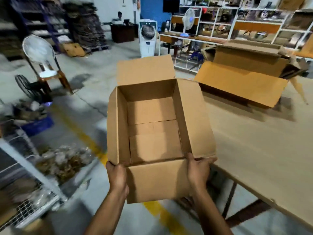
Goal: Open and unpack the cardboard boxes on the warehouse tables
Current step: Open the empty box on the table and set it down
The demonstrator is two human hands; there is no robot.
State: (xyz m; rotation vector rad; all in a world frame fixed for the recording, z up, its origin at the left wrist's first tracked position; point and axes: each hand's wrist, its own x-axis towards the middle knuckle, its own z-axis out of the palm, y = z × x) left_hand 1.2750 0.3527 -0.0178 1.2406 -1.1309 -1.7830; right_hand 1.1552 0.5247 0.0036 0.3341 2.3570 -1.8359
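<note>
Left grip (pixel 116 177) and right grip (pixel 197 172) clasp the box (pixel 152 116) by near corners; beyond them it hangs unsupported and could tip free.

A brown box (pixel 152 126) is hanging open beside the table (pixel 254 141), flaps spreading outward, with the left hand (pixel 117 175) and right hand (pixel 198 170) gripping its near corners. A longer box (pixel 245 77) is sitting open on the table.
</note>
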